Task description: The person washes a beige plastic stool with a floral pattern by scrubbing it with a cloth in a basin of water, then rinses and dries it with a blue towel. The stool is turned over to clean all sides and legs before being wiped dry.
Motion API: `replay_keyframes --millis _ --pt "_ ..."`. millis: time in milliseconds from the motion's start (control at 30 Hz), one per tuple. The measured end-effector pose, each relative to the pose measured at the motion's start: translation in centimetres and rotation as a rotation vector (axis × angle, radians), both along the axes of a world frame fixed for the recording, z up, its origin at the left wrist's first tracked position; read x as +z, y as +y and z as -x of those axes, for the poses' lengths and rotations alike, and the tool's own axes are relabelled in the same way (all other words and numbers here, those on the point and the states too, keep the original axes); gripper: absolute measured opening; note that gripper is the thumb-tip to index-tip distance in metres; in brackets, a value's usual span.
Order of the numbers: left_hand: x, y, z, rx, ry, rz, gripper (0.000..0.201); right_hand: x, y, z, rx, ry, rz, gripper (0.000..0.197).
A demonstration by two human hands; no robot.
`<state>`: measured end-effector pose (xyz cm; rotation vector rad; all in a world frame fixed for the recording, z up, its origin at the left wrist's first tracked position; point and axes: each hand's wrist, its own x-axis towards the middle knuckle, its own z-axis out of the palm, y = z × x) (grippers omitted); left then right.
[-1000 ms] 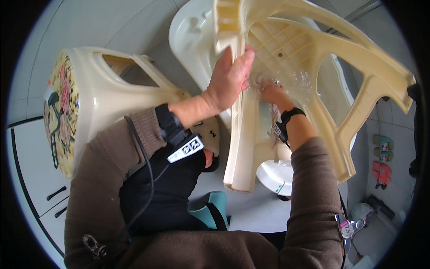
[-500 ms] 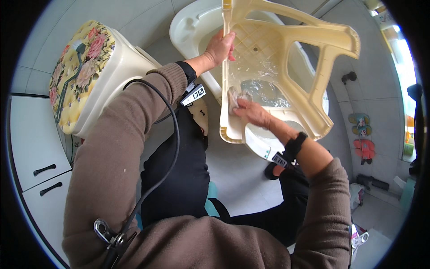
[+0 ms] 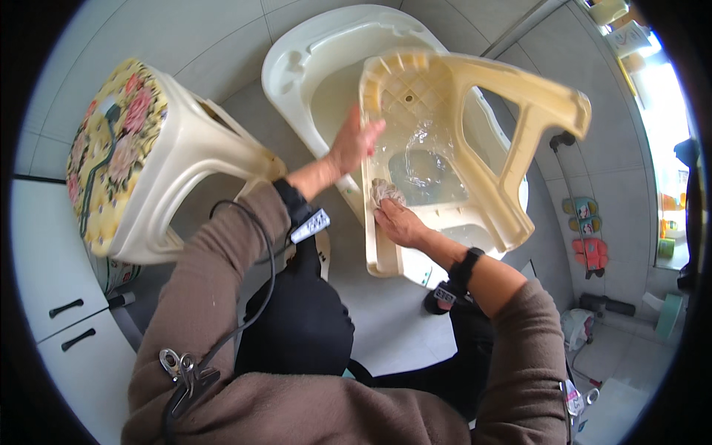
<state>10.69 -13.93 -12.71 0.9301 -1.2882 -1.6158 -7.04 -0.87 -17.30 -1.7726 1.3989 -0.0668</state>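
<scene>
Seen from above, a person in a brown sweater leans over a white oval plastic tub (image 3: pixel 297 59) holding shallow water, set on a grey tiled floor (image 3: pixel 215 37). A cream plastic stool (image 3: pixel 452 141) lies tipped on its side across the tub, its ribbed underside facing the person and its legs stretching off to the right. The left hand (image 3: pixel 354 142) presses against the stool's upper left edge, fingers (image 3: pixel 371 127) held together and fairly straight, steadying it. The right hand (image 3: pixel 397 221) sits lower, along the stool's near leg, its fingers curled around a small crumpled, greyish cloth (image 3: pixel 386 193) that touches the wet plastic. Water glistens inside the stool frame. To the left, well apart from the tub, a second stool (image 3: pixel 148 163) with a yellow floral seat rests tilted on its side. A black cable (image 3: pixel 263 267) loops across the left sleeve.
</scene>
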Motion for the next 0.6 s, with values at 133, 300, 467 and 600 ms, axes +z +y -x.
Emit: replay_keyframes --millis 133,300,467,600 --pt "-1.3 1.9 1.0 -0.075 -0.051 0.143 0.064 -8.1 -6.7 2.7 0.234 0.168 0.016 0.042" --pt "-0.3 2.4 0.5 -0.147 -0.01 0.083 0.084 -14.2 -12.6 4.3 0.227 0.354 0.476 0.034" --pt "0.2 2.5 0.1 -0.214 -0.207 0.171 0.094 -16.9 -18.0 6.1 -0.08 0.546 0.173 0.033" --pt "-0.1 2.3 0.0 -0.265 -0.17 0.135 0.099 -17.4 -19.2 6.0 -0.221 0.43 0.106 0.033"
